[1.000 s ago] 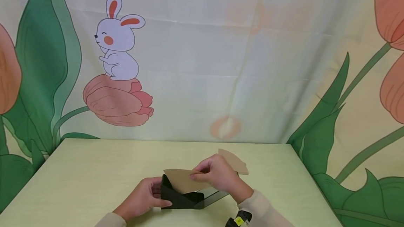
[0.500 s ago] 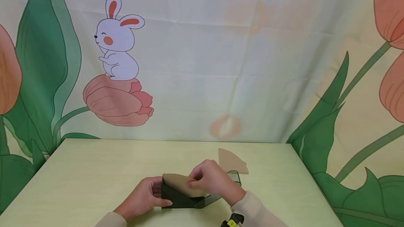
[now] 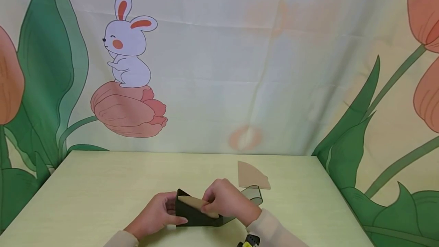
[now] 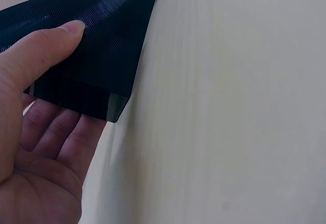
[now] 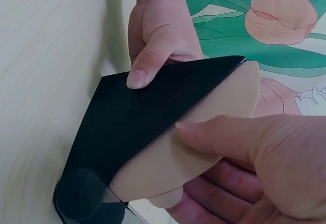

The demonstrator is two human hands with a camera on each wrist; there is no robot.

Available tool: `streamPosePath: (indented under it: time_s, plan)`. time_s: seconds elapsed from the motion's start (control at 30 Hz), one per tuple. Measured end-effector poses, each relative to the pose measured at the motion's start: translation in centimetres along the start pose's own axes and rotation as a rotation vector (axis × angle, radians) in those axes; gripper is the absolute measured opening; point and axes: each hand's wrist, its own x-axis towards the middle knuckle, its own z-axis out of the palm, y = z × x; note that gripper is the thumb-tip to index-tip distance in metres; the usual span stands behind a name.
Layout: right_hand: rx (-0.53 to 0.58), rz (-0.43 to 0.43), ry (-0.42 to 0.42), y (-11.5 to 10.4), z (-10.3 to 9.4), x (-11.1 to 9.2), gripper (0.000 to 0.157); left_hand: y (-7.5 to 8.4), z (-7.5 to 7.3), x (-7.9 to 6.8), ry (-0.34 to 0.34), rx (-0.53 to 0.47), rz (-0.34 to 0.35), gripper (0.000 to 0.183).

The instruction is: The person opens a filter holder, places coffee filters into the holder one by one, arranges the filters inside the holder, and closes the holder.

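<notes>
My left hand (image 3: 161, 213) grips a ribbed black filter holder (image 3: 193, 217) by its left end, thumb on the front and fingers behind. From its open top sticks a tan cone coffee filter (image 5: 214, 112), partly inside the black walls. My right hand (image 3: 228, 201) pinches this filter near its upper edge, thumb in front and fingers behind. At the holder's right end a clear lid (image 3: 253, 193) is swung back on a round hinge (image 5: 79, 193). The filter's lower part is hidden in the holder.
Another tan coffee filter (image 3: 252, 176) lies flat on the pale table (image 3: 113, 178), just behind the clear lid. A printed cloth (image 3: 205, 98) with a rabbit and tulips hangs behind the table. A black and yellow device (image 3: 249, 241) sits by the right sleeve.
My right hand has moved down and slightly left, sliding the coffee filter deeper into the black holder. The left hand and the holder have stayed nearly still.
</notes>
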Motion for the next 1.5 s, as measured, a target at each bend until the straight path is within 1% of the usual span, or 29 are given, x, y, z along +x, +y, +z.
streamPosePath:
  time_s: [0.17, 0.3, 0.53, 0.73, 0.83, 0.93, 0.97, 1.1, 1.23, 1.37, 1.5]
  plan:
    - [-0.064, -0.002, -0.032, -0.20, 0.20, 0.02, 0.008, 0.05, -0.02, 0.07, 0.002, 0.015, 0.006, 0.049]
    - [-0.152, -0.019, -0.044, -0.25, 0.44, 0.12, 0.013, 0.08, -0.06, 0.11, 0.003, 0.017, 0.006, 0.049]
    - [-0.194, -0.037, -0.054, -0.24, 0.80, 0.17, 0.014, 0.02, -0.08, 0.11, -0.004, 0.013, 0.006, 0.049]
    - [-0.185, -0.032, -0.065, -0.40, 0.70, 0.17, 0.011, -0.04, -0.15, 0.08, -0.004, -0.004, 0.008, 0.050]
    - [-0.125, -0.021, -0.041, -0.57, 0.43, 0.06, 0.008, -0.09, -0.12, 0.08, -0.004, -0.002, 0.014, 0.050]
    - [-0.054, -0.028, -0.010, -0.71, 0.16, -0.03, 0.004, -0.13, -0.08, 0.06, -0.005, 0.005, 0.019, 0.050]
    - [-0.046, -0.035, -0.002, -0.69, 0.12, -0.03, 0.004, -0.14, -0.08, 0.05, -0.004, 0.006, 0.021, 0.050]
    - [-0.058, -0.077, 0.016, -0.60, 0.09, 0.06, 0.005, -0.14, -0.09, 0.00, -0.002, 0.009, 0.024, 0.049]
    - [-0.097, -0.114, 0.031, -0.58, 0.06, 0.12, 0.004, -0.18, -0.11, 0.02, 0.000, 0.009, 0.023, 0.050]
    - [-0.125, -0.126, 0.043, -0.59, 0.00, 0.13, 0.004, -0.25, -0.12, 0.07, -0.002, 0.004, 0.019, 0.051]
    - [-0.125, -0.125, 0.043, -0.54, 0.06, 0.14, 0.004, -0.31, -0.11, 0.13, -0.004, 0.004, 0.016, 0.052]
